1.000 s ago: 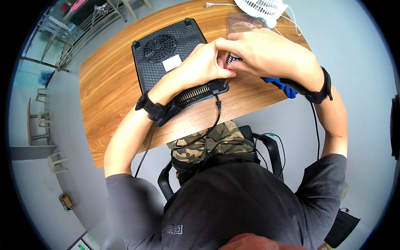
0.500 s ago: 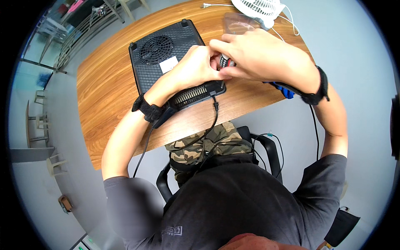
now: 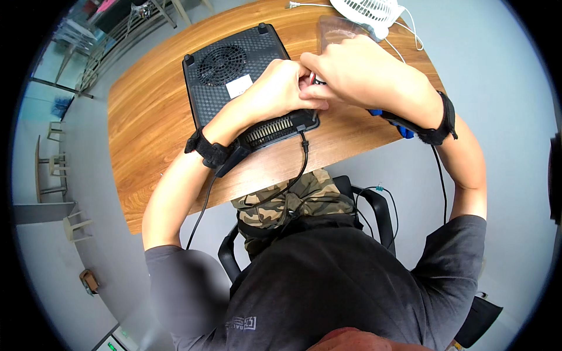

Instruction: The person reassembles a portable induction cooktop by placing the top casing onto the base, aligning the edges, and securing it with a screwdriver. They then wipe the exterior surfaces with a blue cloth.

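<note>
Object point(image 3: 317, 81), small, red, white and black, mostly hidden, gripped between the left hand point(image 3: 281, 88) and right hand point(image 3: 358, 67), both curled around it, near the right side of a black vented appliance point(image 3: 257, 50) lying on a wooden table point(image 3: 146, 117). Near the table's far edge is a white fan point(image 3: 369, 10) with its cord point(image 3: 414, 29).

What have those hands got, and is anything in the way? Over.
Right grip closed on small red-edged item, mostly hidden. Left grip close against it, hold unclear. Black vented appliance beneath left grip, contact unclear.
</note>
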`<move>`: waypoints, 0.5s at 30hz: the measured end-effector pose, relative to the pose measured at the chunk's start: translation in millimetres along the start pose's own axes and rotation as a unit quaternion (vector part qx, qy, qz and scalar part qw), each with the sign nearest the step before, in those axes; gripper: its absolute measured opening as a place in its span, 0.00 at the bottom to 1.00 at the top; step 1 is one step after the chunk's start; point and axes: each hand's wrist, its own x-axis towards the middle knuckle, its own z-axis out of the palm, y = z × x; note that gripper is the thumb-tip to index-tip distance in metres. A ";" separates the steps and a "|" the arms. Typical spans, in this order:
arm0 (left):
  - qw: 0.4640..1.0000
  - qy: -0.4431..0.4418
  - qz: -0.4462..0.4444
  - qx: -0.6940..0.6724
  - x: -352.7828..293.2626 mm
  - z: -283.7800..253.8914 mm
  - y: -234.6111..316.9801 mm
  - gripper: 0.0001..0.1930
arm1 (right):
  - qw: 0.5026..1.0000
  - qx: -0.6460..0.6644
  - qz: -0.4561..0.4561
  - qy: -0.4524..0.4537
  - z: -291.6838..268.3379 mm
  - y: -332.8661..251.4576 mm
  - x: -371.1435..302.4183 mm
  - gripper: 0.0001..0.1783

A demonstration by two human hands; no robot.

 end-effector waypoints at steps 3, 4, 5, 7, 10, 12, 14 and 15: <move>1.000 -0.017 -0.018 -0.009 -0.2 -4.6 8.4 0.22 | 0.995 0.033 -0.055 0.070 -2.9 6.9 -13.7 0.19; 1.000 -0.011 -0.007 -0.024 0.0 -2.6 5.4 0.22 | 0.994 0.031 -0.071 0.076 -5.2 8.3 -15.6 0.18; 0.999 -0.005 0.005 -0.039 0.1 -0.5 1.3 0.22 | 0.992 0.028 -0.087 0.082 -7.3 9.0 -15.8 0.18; 0.999 -0.008 0.014 -0.049 1.5 1.0 -2.1 0.21 | 0.994 0.058 -0.061 0.064 -3.6 8.6 -12.9 0.16; 0.999 -0.018 0.002 -0.048 -0.7 -0.2 0.2 0.19 | 0.995 0.056 -0.027 0.075 9.7 5.9 -8.6 0.15; 0.998 -0.010 -0.001 -0.057 -0.8 1.1 3.4 0.18 | 0.996 0.039 -0.014 0.083 10.7 2.6 -6.1 0.15; 0.997 0.034 0.018 -0.073 -2.1 8.0 6.1 0.18 | 0.997 0.020 -0.009 0.078 7.9 -2.1 -4.4 0.15; 0.995 0.057 0.026 -0.079 -3.7 10.4 6.1 0.18 | 0.998 0.015 -0.005 0.068 7.8 -2.5 -3.7 0.17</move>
